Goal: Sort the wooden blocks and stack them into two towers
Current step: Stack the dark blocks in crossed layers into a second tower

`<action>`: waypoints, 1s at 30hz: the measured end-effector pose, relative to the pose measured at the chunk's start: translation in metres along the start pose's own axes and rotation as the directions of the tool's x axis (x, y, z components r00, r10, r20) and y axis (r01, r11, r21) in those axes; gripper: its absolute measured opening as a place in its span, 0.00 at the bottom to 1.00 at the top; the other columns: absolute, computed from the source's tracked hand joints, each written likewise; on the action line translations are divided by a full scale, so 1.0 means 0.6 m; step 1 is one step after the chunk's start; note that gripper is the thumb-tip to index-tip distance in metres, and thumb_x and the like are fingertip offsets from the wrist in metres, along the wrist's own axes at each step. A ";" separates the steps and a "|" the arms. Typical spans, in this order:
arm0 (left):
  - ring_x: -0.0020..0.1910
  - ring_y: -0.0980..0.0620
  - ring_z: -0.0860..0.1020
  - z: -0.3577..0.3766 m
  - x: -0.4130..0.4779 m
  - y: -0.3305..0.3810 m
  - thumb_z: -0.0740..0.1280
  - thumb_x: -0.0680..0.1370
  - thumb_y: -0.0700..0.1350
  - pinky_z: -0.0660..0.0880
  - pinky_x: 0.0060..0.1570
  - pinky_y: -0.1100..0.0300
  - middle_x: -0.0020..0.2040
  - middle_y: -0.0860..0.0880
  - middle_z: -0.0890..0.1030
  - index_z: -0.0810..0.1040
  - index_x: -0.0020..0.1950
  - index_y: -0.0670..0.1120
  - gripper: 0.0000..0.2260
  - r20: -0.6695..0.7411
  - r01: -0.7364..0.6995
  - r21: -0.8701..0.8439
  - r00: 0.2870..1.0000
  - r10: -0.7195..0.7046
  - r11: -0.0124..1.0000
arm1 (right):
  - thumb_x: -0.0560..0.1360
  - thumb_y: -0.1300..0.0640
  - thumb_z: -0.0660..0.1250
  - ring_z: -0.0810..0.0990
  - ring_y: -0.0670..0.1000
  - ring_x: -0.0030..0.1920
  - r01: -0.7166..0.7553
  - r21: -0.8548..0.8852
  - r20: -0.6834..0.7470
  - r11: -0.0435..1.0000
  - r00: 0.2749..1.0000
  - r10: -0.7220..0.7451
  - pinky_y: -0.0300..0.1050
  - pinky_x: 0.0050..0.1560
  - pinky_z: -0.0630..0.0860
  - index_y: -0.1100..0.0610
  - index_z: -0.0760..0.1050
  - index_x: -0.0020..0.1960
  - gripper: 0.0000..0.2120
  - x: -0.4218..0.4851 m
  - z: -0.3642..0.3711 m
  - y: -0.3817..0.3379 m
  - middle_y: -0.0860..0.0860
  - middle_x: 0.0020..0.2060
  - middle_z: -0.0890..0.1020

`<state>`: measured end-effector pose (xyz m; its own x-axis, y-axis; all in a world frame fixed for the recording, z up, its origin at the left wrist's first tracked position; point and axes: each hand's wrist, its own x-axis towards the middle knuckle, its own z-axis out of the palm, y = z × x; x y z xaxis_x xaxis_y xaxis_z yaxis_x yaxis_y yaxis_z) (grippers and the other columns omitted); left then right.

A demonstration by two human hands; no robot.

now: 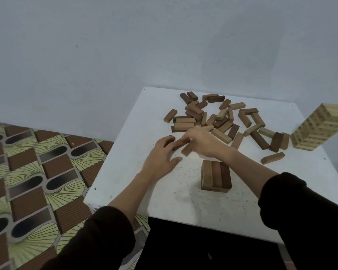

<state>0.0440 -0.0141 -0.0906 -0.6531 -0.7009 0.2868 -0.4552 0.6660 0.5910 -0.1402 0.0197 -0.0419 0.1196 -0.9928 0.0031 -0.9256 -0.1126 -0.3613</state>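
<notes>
**Head view: blocks being sorted.** A grey-blue wall (105, 45) fills the far half of the scene, and a patterned floor (37, 172) lies to the left. The white table (125, 188) carries all the work.

- **Pale tower** (320, 129): stands at the table's far right, many layers high. It appears tilted, though the wide-angle lens may account for this.
- **Loose pile** (213, 117): mid-brown, dark-brown and a few pale blocks sprawl across the far centre, several lying on one another.
- **Short stack** (216, 176): sits at near centre, with three blocks side by side on top and a lower layer beneath. This is judged to be the second tower, barely begun.
- **Left hand** (160, 154): the fingers are spread and fairly straight, with the tips resting on dark blocks at the pile's near-left edge. It clamps nothing.
- **Right hand** (205, 143): the fingers are curled down over a brown block (187, 149), which projects nearward from under the fingertips. Motion blur hides how the thumb sits.
- **Position of the block:** it lies between the two hands, left of and beyond the short stack, and well apart from the pale tower.

**Risks, as judged:**
- The right wrist and forearm pass close beside the short stack, so drawing the hand back low could knock its top layer askew.
- A loosely gathered block could slip from the curled fingers and fall back among the mixed shades.
- A block set down off-square would weaken every layer placed above it.
</notes>
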 end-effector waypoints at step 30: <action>0.57 0.53 0.72 -0.025 0.006 -0.015 0.77 0.65 0.42 0.68 0.55 0.73 0.56 0.50 0.69 0.54 0.74 0.44 0.44 0.135 0.234 -0.321 0.970 -0.201 0.918 | 0.66 0.58 0.75 0.67 0.55 0.64 -0.085 0.145 0.187 0.986 0.981 0.057 0.50 0.62 0.68 0.55 0.59 0.74 0.41 0.017 0.018 -0.014 0.50 0.62 0.72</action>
<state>0.0551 -0.0262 -0.0834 -0.6239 -0.7793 0.0582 -0.3764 0.3650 0.8515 -0.1272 0.0110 -0.0487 0.1318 -0.9726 -0.1915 -0.8707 -0.0213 -0.4913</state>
